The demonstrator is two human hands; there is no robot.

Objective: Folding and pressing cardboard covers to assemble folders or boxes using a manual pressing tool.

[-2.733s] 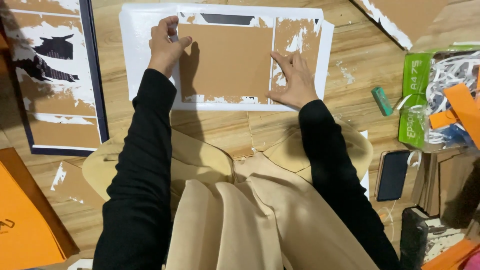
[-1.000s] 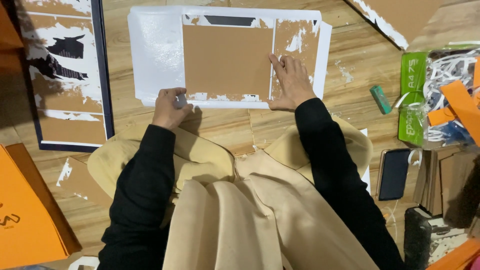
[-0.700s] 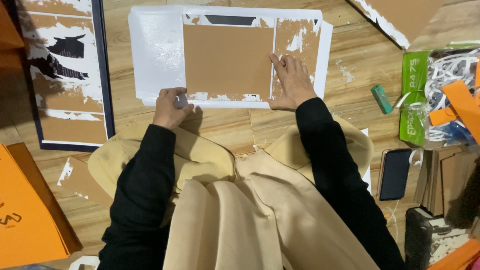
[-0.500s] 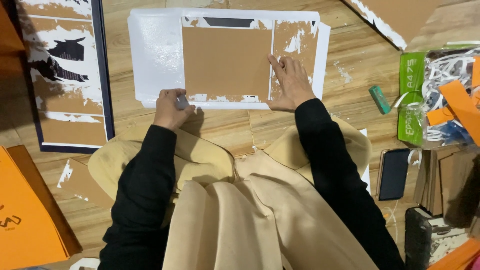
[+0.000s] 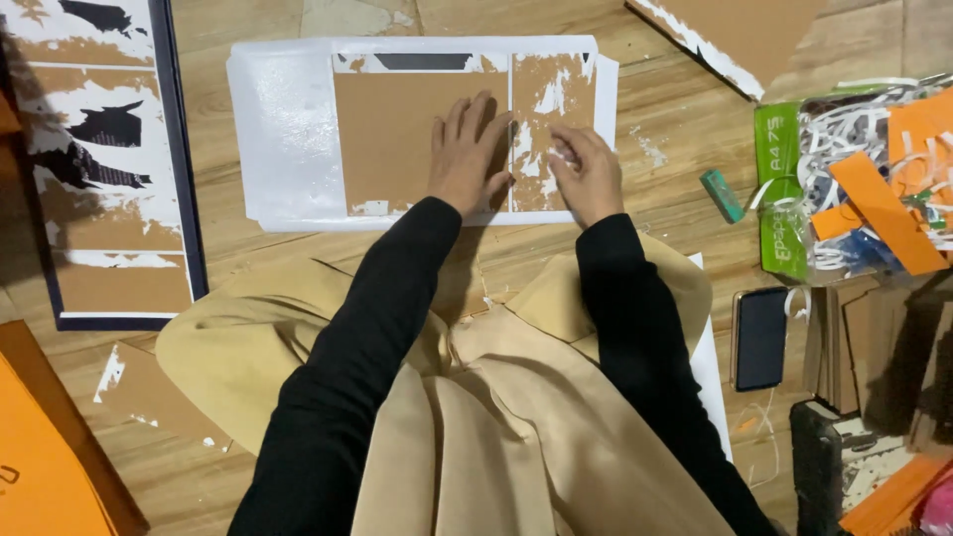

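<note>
Right now both hands are resting on a flat brown cardboard panel (image 5: 417,139) that is lying on a white sheet (image 5: 288,139) spread over the wooden floor (image 5: 248,243), directly ahead of the person's lap. The left hand (image 5: 469,149) is pressing down with its fingers (image 5: 475,111) spread wide and flat, gripping nothing, just left of a white seam running front to back across the board. The right hand (image 5: 586,171) is sitting just across that seam on a narrower strip (image 5: 556,94) whose brown face is scarred with torn white paper patches; its fingers are curling loosely, tips touching the ragged surface, and whether they are pinching a flake of paper cannot be told. The board's long axis is running left to right, so each hand is covering its own side, with the right one nearer the torn part. The cardboard is looking matte and stiff, the sheet slightly glossy. A dark-framed board (image 5: 109,159) with similar peeled patches is lying well off to the left, and a small green eraser-like block (image 5: 723,196) is sitting near on the right.
</note>
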